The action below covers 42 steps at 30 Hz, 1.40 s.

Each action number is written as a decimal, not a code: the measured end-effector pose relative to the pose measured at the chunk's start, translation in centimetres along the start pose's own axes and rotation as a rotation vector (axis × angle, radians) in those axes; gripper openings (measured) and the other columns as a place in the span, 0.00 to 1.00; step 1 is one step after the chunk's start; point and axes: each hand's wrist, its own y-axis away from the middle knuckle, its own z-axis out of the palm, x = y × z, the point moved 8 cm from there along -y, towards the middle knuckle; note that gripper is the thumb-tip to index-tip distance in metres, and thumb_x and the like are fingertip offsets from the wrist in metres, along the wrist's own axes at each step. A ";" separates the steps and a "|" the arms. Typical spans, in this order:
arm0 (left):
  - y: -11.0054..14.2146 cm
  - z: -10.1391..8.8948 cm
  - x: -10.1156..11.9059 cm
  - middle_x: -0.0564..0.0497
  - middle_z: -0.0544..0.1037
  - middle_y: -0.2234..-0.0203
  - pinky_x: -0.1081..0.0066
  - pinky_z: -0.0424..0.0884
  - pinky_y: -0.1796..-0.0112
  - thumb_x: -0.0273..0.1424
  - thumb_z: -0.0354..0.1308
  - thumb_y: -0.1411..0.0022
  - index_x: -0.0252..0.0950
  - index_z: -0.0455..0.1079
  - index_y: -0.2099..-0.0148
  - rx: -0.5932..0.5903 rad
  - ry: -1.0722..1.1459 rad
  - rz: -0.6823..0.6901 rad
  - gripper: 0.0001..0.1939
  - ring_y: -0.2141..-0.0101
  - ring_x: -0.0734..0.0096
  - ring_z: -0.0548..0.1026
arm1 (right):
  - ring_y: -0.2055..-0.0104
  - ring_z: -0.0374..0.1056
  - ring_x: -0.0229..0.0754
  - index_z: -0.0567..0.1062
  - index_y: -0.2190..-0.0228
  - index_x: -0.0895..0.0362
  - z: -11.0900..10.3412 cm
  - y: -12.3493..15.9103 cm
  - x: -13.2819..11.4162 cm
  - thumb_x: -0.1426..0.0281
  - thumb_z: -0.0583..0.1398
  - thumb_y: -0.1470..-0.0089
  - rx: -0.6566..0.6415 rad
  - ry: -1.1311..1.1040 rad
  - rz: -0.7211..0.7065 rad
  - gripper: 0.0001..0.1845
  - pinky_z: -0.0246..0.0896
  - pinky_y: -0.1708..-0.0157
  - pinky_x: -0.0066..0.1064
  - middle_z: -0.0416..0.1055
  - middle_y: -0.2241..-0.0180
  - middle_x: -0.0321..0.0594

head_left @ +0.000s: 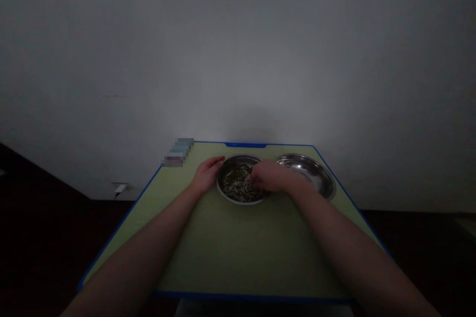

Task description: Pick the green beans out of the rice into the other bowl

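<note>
Evidently the left hand (207,174) has a narrow hold on the rim of the round bowl (232,195); the mix (238,182) inside lies beneath the right hand's (269,176) bent fingers, whose grip I can't make out.

Near part of desk (238,252): bare between the two forearms, open to the hands from the near edge up to the filled bowl (243,203).
Far left of desk: open strip between the filled bowl and the pixelated patch at the far left corner.
Obstacles, right: empty metal basin (325,178), just beside the filled bowl, partly under the right forearm; narrow margin to the right edge.
Obstacle, far side: wall (253,59), rising behind the far edge.
Above the bowl: right hand (269,176) over its right side.
</note>
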 end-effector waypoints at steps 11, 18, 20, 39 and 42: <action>-0.1 0.1 0.0 0.44 0.78 0.63 0.60 0.66 0.56 0.41 0.62 0.56 0.32 0.72 0.55 0.003 -0.014 0.004 0.26 0.61 0.58 0.74 | 0.67 0.69 0.42 0.80 0.68 0.52 0.3 -0.4 -0.8 0.73 0.57 0.59 -0.007 0.019 -0.023 0.15 0.57 0.68 0.28 0.76 0.69 0.41; 0.0 -0.1 0.1 0.45 0.79 0.64 0.61 0.66 0.56 0.41 0.62 0.55 0.31 0.72 0.56 0.012 -0.049 0.017 0.26 0.62 0.60 0.74 | 0.73 0.68 0.40 0.80 0.68 0.57 1.0 -0.3 -0.6 0.62 0.60 0.59 -0.179 0.004 0.048 0.16 0.56 0.74 0.27 0.76 0.71 0.44; 0.0 -0.1 0.0 0.45 0.79 0.64 0.61 0.67 0.56 0.42 0.62 0.56 0.31 0.72 0.56 0.005 -0.032 0.012 0.27 0.62 0.60 0.74 | 0.73 0.68 0.40 0.80 0.68 0.58 1.3 -0.5 -0.8 0.60 0.59 0.58 -0.200 0.005 0.045 0.18 0.55 0.75 0.27 0.76 0.71 0.45; 0.0 -0.1 0.2 0.44 0.78 0.62 0.62 0.67 0.56 0.41 0.61 0.54 0.31 0.72 0.55 0.008 -0.079 0.027 0.26 0.60 0.59 0.74 | 0.70 0.65 0.39 0.75 0.66 0.57 0.0 1.0 -0.4 0.73 0.54 0.55 -0.120 -0.082 0.084 0.14 0.51 0.75 0.27 0.74 0.67 0.42; -0.1 0.0 0.0 0.43 0.78 0.62 0.61 0.66 0.56 0.41 0.61 0.54 0.30 0.72 0.54 -0.003 -0.057 0.025 0.26 0.61 0.59 0.74 | 0.69 0.65 0.39 0.74 0.65 0.56 -0.4 1.6 -0.2 0.72 0.53 0.52 -0.051 -0.099 0.059 0.13 0.52 0.73 0.27 0.73 0.65 0.41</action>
